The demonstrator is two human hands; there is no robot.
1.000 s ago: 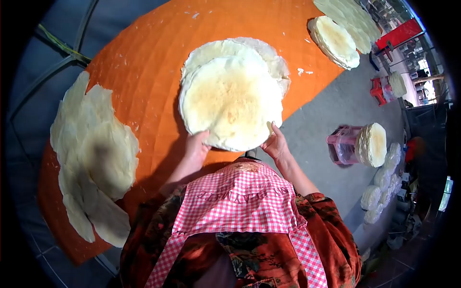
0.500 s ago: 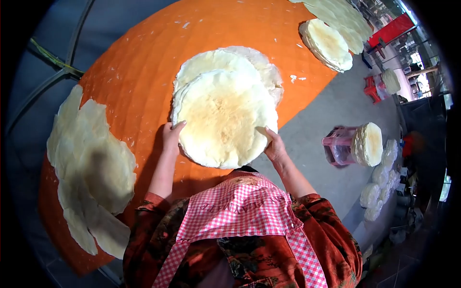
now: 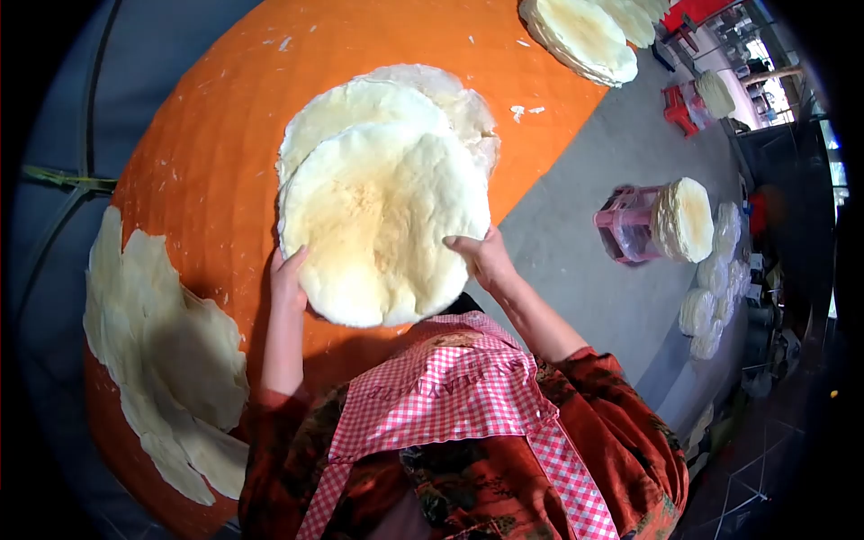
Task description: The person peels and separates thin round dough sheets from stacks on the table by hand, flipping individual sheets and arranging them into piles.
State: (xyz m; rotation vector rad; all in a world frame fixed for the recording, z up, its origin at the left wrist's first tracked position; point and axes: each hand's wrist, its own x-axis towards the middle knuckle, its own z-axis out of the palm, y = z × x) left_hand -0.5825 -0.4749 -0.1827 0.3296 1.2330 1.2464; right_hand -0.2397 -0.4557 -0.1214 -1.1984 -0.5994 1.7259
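Note:
A large round flatbread [image 3: 382,229], pale with a browned middle, is gripped at its near edge by both hands. My left hand [image 3: 288,281] pinches the left rim with the thumb on top. On the right rim, my right hand [image 3: 484,256] has its thumb on the upper face, fingers hidden beneath. The bread's surface buckles in folds between the hands. Behind and partly under it lie another flatbread [image 3: 360,103] and a thinner, paler sheet [image 3: 463,112] on the orange cloth [image 3: 225,117]. Whether I hold one bread or several layers, I cannot tell.
Overlapping thin flatbreads [image 3: 171,351] spread along the table's left side. A flatbread stack [image 3: 585,40] sits at the far right edge. On the grey floor [image 3: 558,234] stand a pink stool [image 3: 625,220] with stacked bread [image 3: 684,220], a red stool [image 3: 679,110] and bagged stacks [image 3: 711,297].
The held flatbread has shifted slightly toward me and now buckles between my hands, where it was flatter. My right thumb reaches further onto it. The whole view has shifted a little.

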